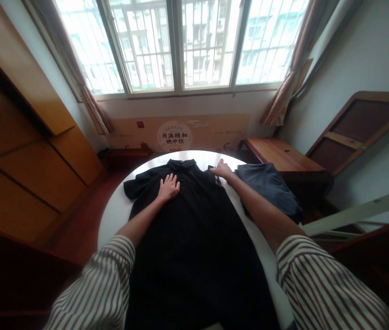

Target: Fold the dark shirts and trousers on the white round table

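A long black collared dress (pixel 194 247) lies spread on the white round table (pixel 112 224), collar toward the window. My left hand (pixel 169 187) rests flat on its upper front, below the collar, with fingers spread. The short sleeve on the left lies stretched outward. At the dress's right shoulder, my right hand (pixel 222 169) has its fingers bent around the edge of the other sleeve, which is partly hidden by the hand. Folded dark grey-blue clothes (pixel 266 188) are stacked just right of my right forearm.
A wooden side table (pixel 284 155) stands beyond the clothes at the right, near a leaning wooden frame (pixel 359 123). Wooden cabinets (pixel 36 178) line the left. A printed banner (pixel 201 130) hangs under the barred window (pixel 177 46). A pale bar (pixel 356 211) crosses at right.
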Demonstrator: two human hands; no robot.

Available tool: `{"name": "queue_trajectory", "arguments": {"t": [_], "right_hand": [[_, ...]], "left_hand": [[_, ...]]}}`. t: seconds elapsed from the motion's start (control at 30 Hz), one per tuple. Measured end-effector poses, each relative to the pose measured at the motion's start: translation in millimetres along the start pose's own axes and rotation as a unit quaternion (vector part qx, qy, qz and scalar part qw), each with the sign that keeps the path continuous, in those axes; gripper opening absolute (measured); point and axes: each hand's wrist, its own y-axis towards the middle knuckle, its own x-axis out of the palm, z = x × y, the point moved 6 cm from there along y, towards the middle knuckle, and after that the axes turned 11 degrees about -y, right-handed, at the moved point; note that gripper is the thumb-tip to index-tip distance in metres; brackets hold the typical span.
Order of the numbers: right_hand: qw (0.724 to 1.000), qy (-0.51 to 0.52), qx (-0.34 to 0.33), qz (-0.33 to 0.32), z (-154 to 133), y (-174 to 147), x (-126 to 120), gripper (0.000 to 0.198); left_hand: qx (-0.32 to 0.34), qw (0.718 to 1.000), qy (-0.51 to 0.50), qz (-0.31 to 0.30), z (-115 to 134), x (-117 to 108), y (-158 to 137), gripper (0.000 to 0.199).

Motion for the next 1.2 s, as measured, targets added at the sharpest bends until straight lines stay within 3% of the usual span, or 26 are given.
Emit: {"name": "queue_trajectory", "arguments": {"t": [0.07, 0.13, 0.23, 0.37, 0.5, 0.6, 0.73, 0.9, 1.07, 1.2], "right_hand": [[0.999, 0.014, 0.037, -0.011, 5, 11, 12, 0.086], [0.998, 0.031, 0.056, -0.019, 9, 16, 22, 0.093], [0.997, 0.056, 0.054, -0.004, 12, 17, 21, 0.074], [0.996, 0.076, 0.017, 0.052, 25, 5, -7, 0.035], [0.989, 0.047, 0.003, 0.139, 46, -26, -38, 0.038], [0.986, -0.02, -0.047, 0.161, 40, -45, -44, 0.039], [0.986, -0.05, -0.124, 0.104, 5, -35, -30, 0.032], [0.992, -0.003, -0.124, 0.011, -36, 13, -1, 0.021], [0.995, 0.049, -0.074, -0.05, -54, 46, 35, 0.046], [0.992, 0.062, -0.057, -0.096, -57, 57, 58, 0.054]], "left_hand": [[0.001, 1.0, 0.0, 0.007, 0, -1, -1, 0.062], [0.001, 1.0, 0.002, 0.012, 0, -1, -1, 0.061], [0.0, 1.0, 0.004, 0.011, 0, 0, -1, 0.061], [-0.001, 1.0, 0.003, 0.013, -1, 1, 0, 0.061], [0.006, 1.0, -0.002, 0.02, -2, 2, 1, 0.062], [0.006, 1.0, -0.005, 0.023, -2, 2, 0, 0.061], [0.002, 1.0, -0.006, 0.022, -1, 1, 1, 0.059], [0.003, 1.0, -0.004, 0.029, -1, 0, 0, 0.059], [0.01, 0.999, -0.014, 0.049, 3, -2, -3, 0.056], [-0.045, 0.994, -0.033, 0.089, -14, -23, 14, 0.049]]}}
